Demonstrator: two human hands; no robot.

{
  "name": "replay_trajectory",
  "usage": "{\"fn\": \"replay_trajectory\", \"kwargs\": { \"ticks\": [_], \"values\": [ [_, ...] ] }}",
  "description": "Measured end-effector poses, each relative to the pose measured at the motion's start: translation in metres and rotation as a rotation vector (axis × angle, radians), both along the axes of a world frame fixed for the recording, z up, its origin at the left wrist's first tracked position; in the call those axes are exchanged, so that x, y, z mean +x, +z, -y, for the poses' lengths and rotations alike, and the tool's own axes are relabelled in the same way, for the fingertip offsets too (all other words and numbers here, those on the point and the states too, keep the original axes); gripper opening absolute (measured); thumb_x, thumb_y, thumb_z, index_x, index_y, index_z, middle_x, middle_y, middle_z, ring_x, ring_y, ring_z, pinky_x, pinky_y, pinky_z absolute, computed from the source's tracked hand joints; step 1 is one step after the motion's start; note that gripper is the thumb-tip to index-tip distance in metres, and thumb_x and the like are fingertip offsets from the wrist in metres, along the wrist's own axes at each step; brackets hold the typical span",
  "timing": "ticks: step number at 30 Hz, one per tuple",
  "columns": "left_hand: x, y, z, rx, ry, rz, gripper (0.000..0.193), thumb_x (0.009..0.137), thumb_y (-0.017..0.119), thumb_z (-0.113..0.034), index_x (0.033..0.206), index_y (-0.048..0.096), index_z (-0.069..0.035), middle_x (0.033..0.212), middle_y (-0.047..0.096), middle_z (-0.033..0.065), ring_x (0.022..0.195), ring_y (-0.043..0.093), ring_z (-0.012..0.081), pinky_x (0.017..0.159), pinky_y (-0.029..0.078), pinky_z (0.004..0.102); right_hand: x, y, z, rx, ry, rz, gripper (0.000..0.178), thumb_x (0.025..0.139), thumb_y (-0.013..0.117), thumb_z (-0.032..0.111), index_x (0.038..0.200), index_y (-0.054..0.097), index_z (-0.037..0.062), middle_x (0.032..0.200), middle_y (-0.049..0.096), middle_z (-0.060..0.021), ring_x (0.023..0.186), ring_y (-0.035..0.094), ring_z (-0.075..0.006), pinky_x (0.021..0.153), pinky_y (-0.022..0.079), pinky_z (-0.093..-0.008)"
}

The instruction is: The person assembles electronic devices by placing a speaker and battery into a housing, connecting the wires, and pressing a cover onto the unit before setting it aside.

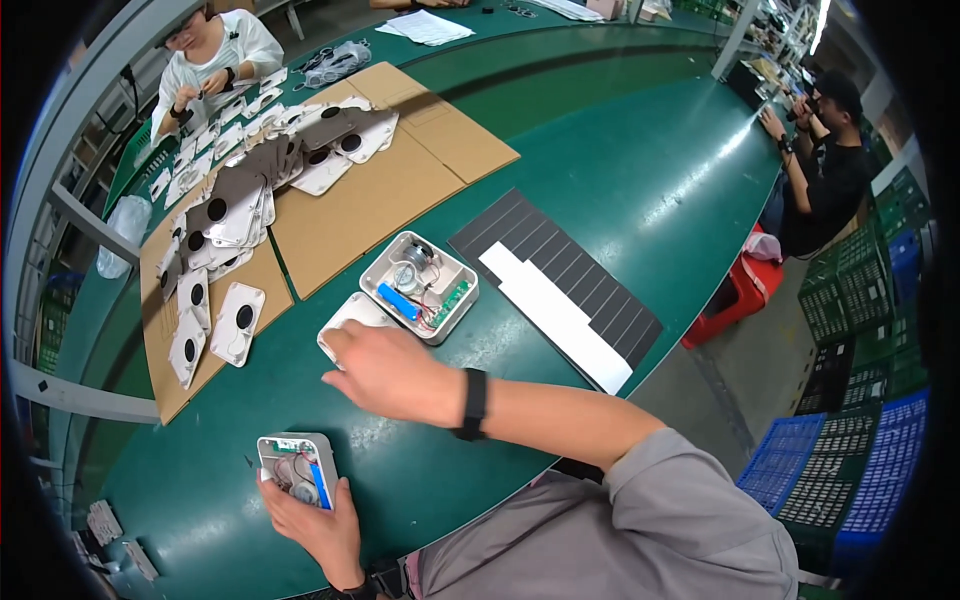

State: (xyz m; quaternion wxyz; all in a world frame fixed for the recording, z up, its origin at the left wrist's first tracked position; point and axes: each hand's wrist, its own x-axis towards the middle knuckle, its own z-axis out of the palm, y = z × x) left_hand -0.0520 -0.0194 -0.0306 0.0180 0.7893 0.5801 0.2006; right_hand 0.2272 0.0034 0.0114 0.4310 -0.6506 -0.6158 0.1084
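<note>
My left hand (pixel 318 525) grips a white plastic housing (pixel 328 450) at the near left. Inside it are a blue cylindrical battery cell (pixel 319 486), a green circuit board and thin wires. My right hand (pixel 385 368) reaches across to a white cover plate (pixel 352 312), its fingers bent over the plate's near edge and the thumb at the side. The fingertips are partly hidden. Against that plate sits a second open white housing (pixel 468 296), holding a blue cell (pixel 398 301), a green board (pixel 452 302), wires and a round grey motor-like part.
Cardboard sheets (pixel 420 170) carry a heap of white cover plates (pixel 240 205) with black discs. Dark strips (pixel 560 260) with white backing (pixel 550 315) lie to the right. One person (pixel 215 60) works at far left, another (pixel 825 170) at right. Crates (pixel 840 470) stand beyond the table.
</note>
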Motion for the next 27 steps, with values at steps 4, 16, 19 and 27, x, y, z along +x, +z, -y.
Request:
{"fn": "replay_trajectory", "kwargs": {
  "ticks": [4,16,19,27],
  "values": [
    [0.001,0.005,0.012,0.023,-0.044,0.005,0.112,0.073,0.088,-0.020,0.160,0.022,0.005,0.162,0.035,0.0287,0.148,0.036,0.0474,0.118,0.026,0.0575,0.078,0.021,0.048,-0.091,-0.101,0.036,0.007,0.091,0.068,0.011,0.090,0.071,0.0051,0.084,0.072,-0.0159,0.080,0.071,-0.0379,0.071,0.057,-0.0462],
    [0.047,0.030,0.038,-0.133,-0.514,0.074,0.113,0.066,0.091,-0.026,0.157,0.028,0.000,0.159,0.037,0.0276,0.142,0.040,0.0482,0.113,0.027,0.0626,0.213,-0.026,0.080,-0.243,-0.208,0.348,0.012,0.084,0.074,0.002,0.096,0.075,0.0004,0.093,0.072,-0.0135,0.084,0.071,-0.0306,0.075,0.056,-0.0412],
    [0.057,0.031,0.035,-0.155,-0.579,0.105,0.115,0.065,0.092,-0.027,0.157,0.029,-0.001,0.158,0.039,0.0268,0.142,0.041,0.0473,0.114,0.027,0.0624,0.216,-0.022,0.076,-0.330,-0.211,0.316,0.014,0.085,0.075,0.006,0.099,0.077,0.0049,0.092,0.070,-0.0108,0.089,0.070,-0.0307,0.079,0.055,-0.0417],
    [0.073,0.025,0.025,-0.128,-0.645,0.166,0.115,0.064,0.093,-0.028,0.156,0.030,-0.002,0.156,0.041,0.0266,0.140,0.044,0.0474,0.114,0.028,0.0623,0.224,-0.016,0.070,-0.468,-0.141,0.230,0.014,0.083,0.076,0.002,0.097,0.075,0.0016,0.090,0.068,-0.0109,0.079,0.066,-0.0267,0.073,0.054,-0.0369]
  ]
}}
